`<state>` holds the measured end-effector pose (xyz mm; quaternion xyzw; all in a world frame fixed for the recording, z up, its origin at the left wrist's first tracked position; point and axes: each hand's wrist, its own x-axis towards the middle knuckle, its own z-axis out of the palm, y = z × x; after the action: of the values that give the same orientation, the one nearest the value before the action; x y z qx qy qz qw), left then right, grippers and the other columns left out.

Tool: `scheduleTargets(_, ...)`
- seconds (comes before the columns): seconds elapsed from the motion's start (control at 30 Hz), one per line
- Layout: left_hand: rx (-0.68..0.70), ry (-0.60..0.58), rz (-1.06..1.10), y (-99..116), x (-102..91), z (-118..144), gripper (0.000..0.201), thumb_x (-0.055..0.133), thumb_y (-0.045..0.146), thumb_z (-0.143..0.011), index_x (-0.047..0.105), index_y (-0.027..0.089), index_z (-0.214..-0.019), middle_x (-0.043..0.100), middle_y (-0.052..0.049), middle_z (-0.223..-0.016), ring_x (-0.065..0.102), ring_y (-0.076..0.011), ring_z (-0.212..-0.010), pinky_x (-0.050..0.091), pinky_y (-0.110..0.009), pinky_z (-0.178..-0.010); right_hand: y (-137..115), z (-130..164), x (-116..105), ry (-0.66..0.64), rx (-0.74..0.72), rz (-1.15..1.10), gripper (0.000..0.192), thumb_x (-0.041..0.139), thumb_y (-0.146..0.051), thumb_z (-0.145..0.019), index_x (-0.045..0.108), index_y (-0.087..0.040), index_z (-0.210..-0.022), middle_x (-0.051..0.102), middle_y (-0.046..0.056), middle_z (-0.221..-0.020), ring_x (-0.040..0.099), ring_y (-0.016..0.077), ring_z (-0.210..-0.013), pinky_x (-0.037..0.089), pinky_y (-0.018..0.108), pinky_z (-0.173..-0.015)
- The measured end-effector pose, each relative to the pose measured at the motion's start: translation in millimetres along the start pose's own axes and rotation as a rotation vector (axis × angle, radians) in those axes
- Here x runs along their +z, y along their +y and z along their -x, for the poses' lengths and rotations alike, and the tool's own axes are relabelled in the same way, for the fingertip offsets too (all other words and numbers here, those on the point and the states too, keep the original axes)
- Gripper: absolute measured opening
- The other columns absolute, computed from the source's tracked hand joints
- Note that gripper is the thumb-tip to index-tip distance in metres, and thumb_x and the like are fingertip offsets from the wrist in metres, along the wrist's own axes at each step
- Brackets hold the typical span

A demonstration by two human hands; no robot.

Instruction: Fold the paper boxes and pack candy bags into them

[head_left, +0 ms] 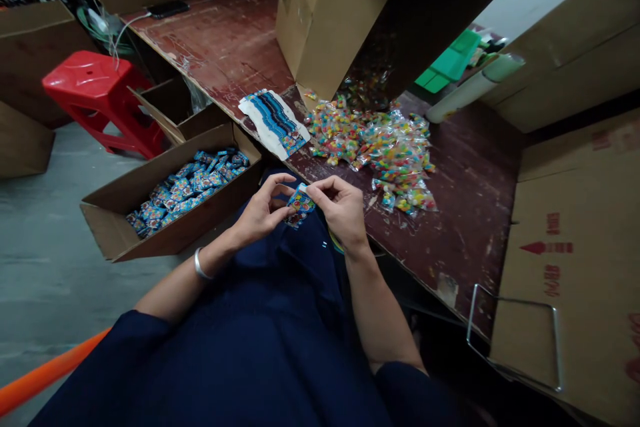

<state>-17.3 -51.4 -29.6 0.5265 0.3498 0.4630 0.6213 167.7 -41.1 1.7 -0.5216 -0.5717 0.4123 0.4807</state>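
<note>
Hands meet over the lap, left hand (pixel 260 213) and right hand (pixel 343 210) pinching one small packet (pixel 300 201) between them. Left side: open carton (pixel 107 230) of blue packets sits just beside the left hand; its top is open and unblocked from above. Ahead: stack of flat blue wrappers (pixel 273 121) on the table edge (pixel 450 227), a heap of candy bags (pixel 380 147) right of it, bare wood beyond the heap. Big tipped box (pixel 320 33) walls off the far side. Cardboard sheets (pixel 575 267) and a wire handle (pixel 515 340) crowd the right. Red stool (pixel 95 97) stands well clear, far left.

Glossy plastic packets (pixel 395 150) on worn wooden table (pixel 225 40).
</note>
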Motion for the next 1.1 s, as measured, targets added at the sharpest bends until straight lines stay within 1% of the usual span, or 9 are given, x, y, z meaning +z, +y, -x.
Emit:
scheduleTargets(0.1,0.007,-0.02,-0.007,2.1,-1.9,-0.5,0.056,0.079,0.025,-0.083,0.05,0.024,-0.131,0.066,-0.004,-0.108,0.073,-0.014,-0.081,0.062,-0.027,-0.076,-3.9,-4.8,-2.8,-0.027,0.007,0.011,0.026,0.082,-0.045,-0.082,0.072,-0.021,-0.076,0.071,0.0,-0.073,0.063,0.016,-0.066,0.052,0.03,-0.062)
scheduleTargets(0.17,0.023,-0.011,-0.016,2.9,-2.6,-0.4,0.057,0.079,0.026,-0.083,0.051,0.023,-0.133,0.067,-0.004,-0.107,0.073,-0.014,-0.081,0.061,-0.026,-0.076,-5.7,-4.8,-1.8,-0.035,-0.027,0.036,0.026,0.081,-0.044,-0.084,0.071,-0.022,-0.076,0.072,0.001,-0.074,0.065,0.017,-0.069,0.053,0.031,-0.066)
scheduleTargets(0.3,0.044,0.03,-0.021,2.9,-2.9,0.7,0.059,0.08,0.032,-0.084,0.055,0.022,-0.137,0.068,-0.004,-0.103,0.069,-0.0122,-0.077,0.059,-0.023,-0.073,-2.2,3.3,3.3,-0.022,-0.172,0.104,0.023,0.072,-0.043,-0.093,0.073,-0.024,-0.08,0.076,0.004,-0.093,0.071,0.0203,-0.087,0.058,0.034,-0.078)
scheduleTargets(0.47,0.002,0.002,-0.02,-0.7,-3.3,2.0,0.043,0.081,0.034,-0.084,0.064,0.018,-0.121,0.068,-0.003,-0.1,0.065,-0.0089,-0.069,0.054,-0.019,-0.064,14.9,14.3,6.6,-0.054,-0.203,0.056,0.011,0.074,-0.037,-0.093,0.073,-0.026,-0.09,0.074,0.005,-0.107,0.073,0.0205,-0.098,0.062,0.033,-0.08)
scheduleTargets(0.6,0.03,-0.003,-0.048,-2.4,-2.4,1.1,0.036,0.079,0.03,-0.085,0.062,0.018,-0.114,0.067,-0.002,-0.098,0.062,-0.0063,-0.065,0.051,-0.016,-0.06,22.2,14.2,8.4,-0.089,-0.157,-0.005,0.016,0.076,-0.039,-0.091,0.07,-0.024,-0.095,0.073,0.006,-0.111,0.073,0.021,-0.102,0.063,0.032,-0.08)
scheduleTargets(0.73,0.181,0.1,-0.138,-1.2,-3.7,-2.2,0.038,0.075,0.021,-0.086,0.056,0.02,-0.119,0.068,-0.002,-0.099,0.071,-0.0123,-0.083,0.059,-0.021,-0.074,21.8,9.8,11.1,-0.113,-0.123,-0.053,0.027,0.078,-0.041,-0.089,0.069,-0.025,-0.108,0.073,0.003,-0.106,0.073,0.0199,-0.097,0.063,0.035,-0.087)
scheduleTargets(0.87,0.332,0.148,-0.274,0.1,-11.6,-4.4,0.049,0.071,0.013,-0.086,0.05,0.022,-0.13,0.071,-0.002,-0.099,0.074,-0.0147,-0.095,0.061,-0.029,-0.091,16.2,6.8,10.0,-0.095,-0.189,0.016,0.022,0.078,-0.036,-0.09,0.071,-0.026,-0.109,0.073,0.004,-0.108,0.073,0.0205,-0.1,0.062,0.037,-0.092)
scheduleTargets(1.0,0.397,0.151,-0.415,-1.0,-16.1,-3.0,0.05,0.067,0.01,-0.087,0.05,0.022,-0.132,0.073,-0.004,-0.105,0.075,-0.0154,-0.099,0.06,-0.029,-0.094,7.1,4.9,6.3,-0.071,-0.319,0.153,0.014,0.076,-0.032,-0.091,0.075,-0.026,-0.104,0.075,0.006,-0.112,0.071,0.0233,-0.11,0.061,0.039,-0.093)
scheduleTargets(1.1,0.425,0.146,-0.525,-1.1,-17.2,-3.1,0.049,0.063,0.009,-0.089,0.048,0.023,-0.134,0.074,-0.004,-0.108,0.075,-0.0159,-0.101,0.06,-0.028,-0.093,3.8,3.6,6.5,-0.08,-0.318,0.193,0.016,0.075,-0.032,-0.092,0.075,-0.026,-0.106,0.076,0.005,-0.108,0.073,0.022,-0.103,0.062,0.039,-0.092)
